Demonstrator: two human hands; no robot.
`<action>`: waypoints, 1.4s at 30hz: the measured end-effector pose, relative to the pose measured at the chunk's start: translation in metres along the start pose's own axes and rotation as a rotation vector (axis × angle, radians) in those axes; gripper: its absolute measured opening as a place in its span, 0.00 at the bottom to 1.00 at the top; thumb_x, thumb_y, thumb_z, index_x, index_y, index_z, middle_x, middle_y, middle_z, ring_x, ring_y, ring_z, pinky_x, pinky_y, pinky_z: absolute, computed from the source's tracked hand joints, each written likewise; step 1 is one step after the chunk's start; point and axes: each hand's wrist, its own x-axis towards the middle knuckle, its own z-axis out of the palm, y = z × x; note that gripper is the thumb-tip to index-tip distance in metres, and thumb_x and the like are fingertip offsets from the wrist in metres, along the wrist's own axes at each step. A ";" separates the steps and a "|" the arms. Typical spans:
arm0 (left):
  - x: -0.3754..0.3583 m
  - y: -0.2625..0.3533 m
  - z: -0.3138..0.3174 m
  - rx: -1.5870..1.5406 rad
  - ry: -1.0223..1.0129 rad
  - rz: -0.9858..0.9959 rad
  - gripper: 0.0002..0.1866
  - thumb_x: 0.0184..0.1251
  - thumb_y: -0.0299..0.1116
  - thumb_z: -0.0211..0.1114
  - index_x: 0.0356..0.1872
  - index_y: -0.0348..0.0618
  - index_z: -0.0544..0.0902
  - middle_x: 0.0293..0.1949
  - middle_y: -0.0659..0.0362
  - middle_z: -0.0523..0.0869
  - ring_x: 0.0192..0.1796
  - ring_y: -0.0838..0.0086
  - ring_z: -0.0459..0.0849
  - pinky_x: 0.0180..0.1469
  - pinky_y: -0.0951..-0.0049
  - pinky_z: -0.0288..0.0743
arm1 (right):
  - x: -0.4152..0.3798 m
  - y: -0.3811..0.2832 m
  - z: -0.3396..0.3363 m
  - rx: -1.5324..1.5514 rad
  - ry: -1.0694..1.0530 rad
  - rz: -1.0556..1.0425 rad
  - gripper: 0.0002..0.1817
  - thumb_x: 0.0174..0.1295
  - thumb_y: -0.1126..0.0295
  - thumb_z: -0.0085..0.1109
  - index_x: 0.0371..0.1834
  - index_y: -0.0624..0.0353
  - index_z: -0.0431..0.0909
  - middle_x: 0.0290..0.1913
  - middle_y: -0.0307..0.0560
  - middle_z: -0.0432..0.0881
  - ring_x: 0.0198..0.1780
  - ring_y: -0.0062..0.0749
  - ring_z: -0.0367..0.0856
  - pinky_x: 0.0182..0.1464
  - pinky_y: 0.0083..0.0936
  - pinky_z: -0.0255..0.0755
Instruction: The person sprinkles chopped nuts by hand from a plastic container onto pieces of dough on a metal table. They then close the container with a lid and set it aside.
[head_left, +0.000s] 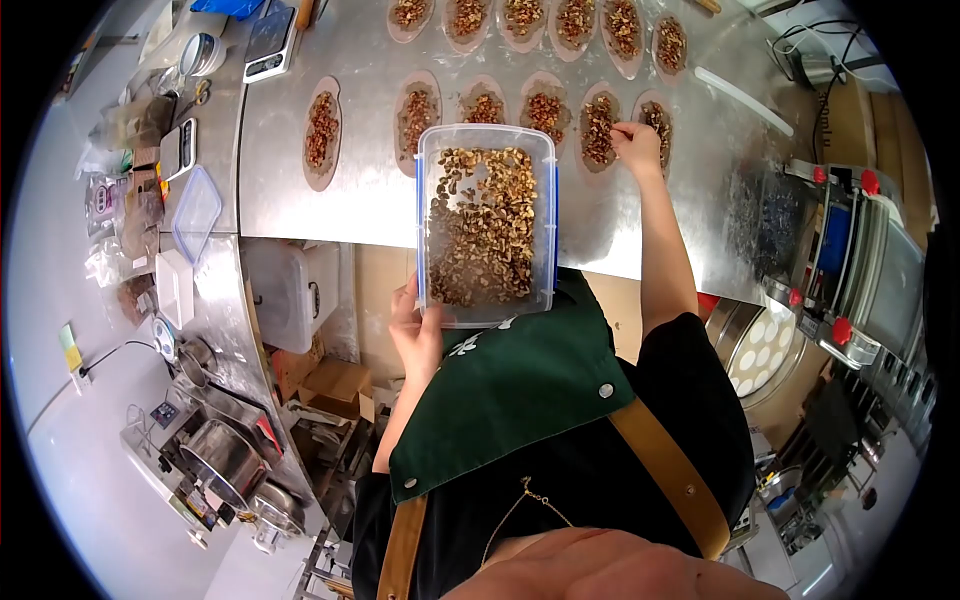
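Observation:
My left hand grips the near left corner of a clear plastic container with blue side clips. Chopped walnuts cover much of its bottom. My right hand hovers at the right end of the near row, fingers pinched together; whatever they hold is hidden. Just left of those fingers lies a flat oval of dough topped with chopped nuts. Another topped dough oval is partly covered by the hand. The container hides parts of other ovals in this row.
A far row of nut-topped dough ovals lies on the steel table. A digital scale stands at the back left, a white strip at the right. A dough-rolling machine borders the right side; a steel pot sits lower left.

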 end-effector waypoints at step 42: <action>-0.001 -0.003 0.003 0.057 -0.010 0.022 0.26 0.59 0.16 0.53 0.62 0.37 0.73 0.49 0.59 0.69 0.30 0.75 0.82 0.32 0.78 0.80 | -0.047 0.005 -0.007 -0.212 0.034 -0.050 0.09 0.54 0.76 0.63 0.38 0.63 0.82 0.35 0.49 0.85 0.37 0.36 0.84 0.43 0.28 0.76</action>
